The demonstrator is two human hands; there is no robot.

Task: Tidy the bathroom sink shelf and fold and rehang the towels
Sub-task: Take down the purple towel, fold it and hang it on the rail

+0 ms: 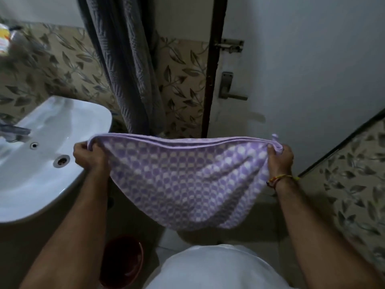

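A purple and white checked towel [187, 180] hangs folded between my two hands, its top edge stretched level in front of me. My left hand [88, 156] pinches the left corner, just right of the sink. My right hand [280, 157] grips the right corner, where a small loop sticks up. The towel's lower part sags in a curve above the floor. A grey patterned towel [127, 65] hangs down the wall behind it.
A white sink [41, 163] with a tap [14, 131] sits at the left. Bottles [5, 37] stand on a shelf at the upper left. A white door [302, 69] with a handle [229, 94] and bolt is at the right. A red bucket [125, 261] stands on the floor.
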